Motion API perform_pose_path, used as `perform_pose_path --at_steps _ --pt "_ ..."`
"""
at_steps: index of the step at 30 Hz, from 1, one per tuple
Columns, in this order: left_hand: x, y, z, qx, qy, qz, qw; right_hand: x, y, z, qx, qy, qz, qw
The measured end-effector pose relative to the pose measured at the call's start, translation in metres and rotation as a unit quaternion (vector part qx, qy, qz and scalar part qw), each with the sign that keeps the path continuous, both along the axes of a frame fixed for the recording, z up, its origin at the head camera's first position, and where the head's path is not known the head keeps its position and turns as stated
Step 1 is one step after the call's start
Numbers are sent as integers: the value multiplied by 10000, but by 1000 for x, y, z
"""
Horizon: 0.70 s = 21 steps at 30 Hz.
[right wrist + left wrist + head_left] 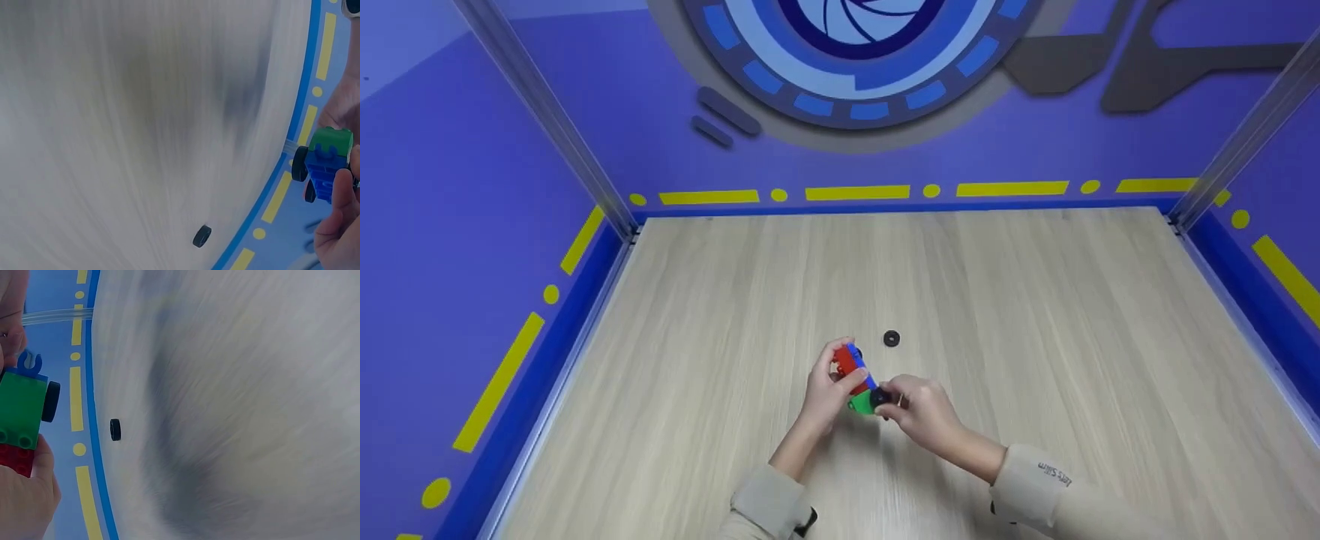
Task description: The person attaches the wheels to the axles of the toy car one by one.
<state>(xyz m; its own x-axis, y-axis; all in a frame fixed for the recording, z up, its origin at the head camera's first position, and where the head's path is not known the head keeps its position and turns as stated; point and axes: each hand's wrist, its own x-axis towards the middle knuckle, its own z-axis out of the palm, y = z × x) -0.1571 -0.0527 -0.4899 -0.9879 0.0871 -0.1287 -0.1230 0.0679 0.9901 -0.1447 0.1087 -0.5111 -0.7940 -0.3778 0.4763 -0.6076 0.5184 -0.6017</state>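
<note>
My left hand (825,390) grips a toy block car by its red block (846,360), thumb across the side. The car has a blue base (325,177) and a green block (22,402) at the end nearer me. A blue hook (29,364) sticks out at that end. My right hand (924,409) pinches a black wheel (880,397) against the car's green end; its fingers partly cover it. Two other wheels show on the far side in the right wrist view, one a black wheel (300,163) beside the green block.
A loose black wheel (892,338) lies on the wood-grain table (1035,315) just beyond the hands. Blue panels (607,135) with yellow dashes stand along the back and both sides. Metal posts (555,120) rise at the back corners.
</note>
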Motion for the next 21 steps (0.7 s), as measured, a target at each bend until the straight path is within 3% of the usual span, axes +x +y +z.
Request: perform_pose_path --at_steps 7,16,21 --pt "0 0 -3 40 -22 59 10000 0 0 -5 -110 129 3 9999" --pt "1 3 -4 -183 -76 72 9998 -1 1 -2 50 -874 17 9962" --pt "2 5 -5 -253 -39 92 9996 0 2 -5 67 -966 -62 9953"
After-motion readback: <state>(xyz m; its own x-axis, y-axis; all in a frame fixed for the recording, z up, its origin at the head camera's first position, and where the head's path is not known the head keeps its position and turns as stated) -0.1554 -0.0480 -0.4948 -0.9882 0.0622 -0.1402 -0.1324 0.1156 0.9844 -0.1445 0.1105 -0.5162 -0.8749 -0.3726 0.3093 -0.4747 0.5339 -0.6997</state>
